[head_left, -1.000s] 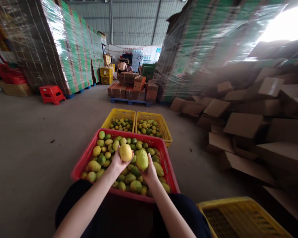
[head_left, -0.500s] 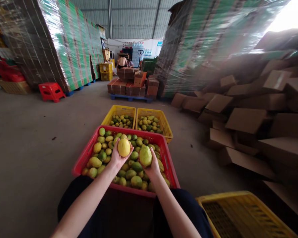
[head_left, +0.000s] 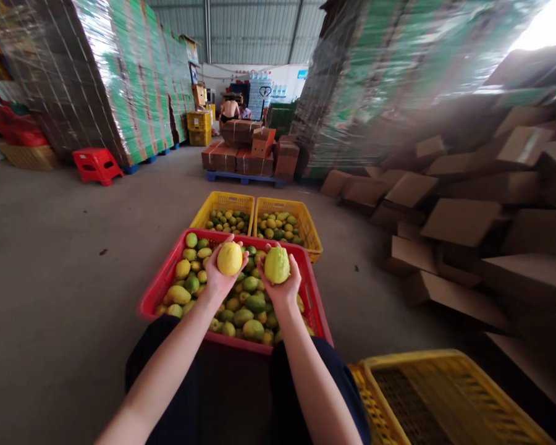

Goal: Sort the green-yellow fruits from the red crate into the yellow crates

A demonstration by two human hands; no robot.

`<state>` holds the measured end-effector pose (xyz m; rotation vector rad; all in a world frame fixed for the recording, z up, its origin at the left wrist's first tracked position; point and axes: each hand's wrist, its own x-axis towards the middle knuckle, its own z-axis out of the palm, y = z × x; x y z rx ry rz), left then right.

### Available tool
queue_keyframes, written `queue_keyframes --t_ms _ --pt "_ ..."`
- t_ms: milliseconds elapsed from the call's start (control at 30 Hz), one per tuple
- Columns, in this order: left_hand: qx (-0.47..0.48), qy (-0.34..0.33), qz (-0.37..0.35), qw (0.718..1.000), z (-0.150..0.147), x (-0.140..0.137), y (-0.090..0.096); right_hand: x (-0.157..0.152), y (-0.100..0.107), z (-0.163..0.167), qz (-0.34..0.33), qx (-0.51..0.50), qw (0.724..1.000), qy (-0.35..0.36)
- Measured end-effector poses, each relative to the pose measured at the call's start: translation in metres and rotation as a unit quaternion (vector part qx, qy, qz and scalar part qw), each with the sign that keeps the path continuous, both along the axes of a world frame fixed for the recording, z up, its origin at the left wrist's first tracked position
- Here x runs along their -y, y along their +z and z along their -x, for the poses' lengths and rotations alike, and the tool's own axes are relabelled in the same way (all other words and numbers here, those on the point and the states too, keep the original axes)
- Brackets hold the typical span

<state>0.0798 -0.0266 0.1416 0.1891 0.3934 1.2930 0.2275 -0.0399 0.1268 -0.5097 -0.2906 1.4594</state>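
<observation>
A round yellow lemon (head_left: 230, 258) rests in my left hand (head_left: 218, 283), palm up, with the fingers curled around its sides. To its right, my right hand (head_left: 285, 293) cups a bumpy green-yellow lemon (head_left: 277, 266), its thumb and fingers about the fruit. Both hands are above a red crate (head_left: 321, 304) filled with lemons in mixed green and yellow (head_left: 253, 330). My forearms and hands hide part of the crate's contents.
Two yellow crates of lemons (head_left: 231, 196) (head_left: 311, 230) stand just beyond the red one. At lower right is another yellow crate (head_left: 412, 357). Cardboard boxes (head_left: 461, 222) are heaped on the right. Further off are a red stool (head_left: 98, 162), a loaded blue pallet (head_left: 244, 179) and people (head_left: 230, 109).
My right hand has risen slightly and turned more palm up, its fingers now spread around the green-yellow lemon. My left hand has risen a little with its lemon.
</observation>
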Motion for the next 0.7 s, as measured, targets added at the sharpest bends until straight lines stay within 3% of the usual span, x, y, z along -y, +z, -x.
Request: queue_keyframes --t_ms 133,300,700 --pt "0.083 0.037 0.017 0.996 -0.015 -0.011 -0.019 -0.007 -0.011 0.006 -0.024 -0.075 0.997 -0.017" --pt "0.123 0.048 0.033 0.991 -0.033 -0.022 -0.04 -0.011 -0.022 0.008 -0.025 -0.085 0.996 -0.016" --pt "0.112 0.061 0.053 0.99 -0.04 -0.028 -0.056 -0.023 -0.045 0.023 0.008 -0.064 0.997 -0.035"
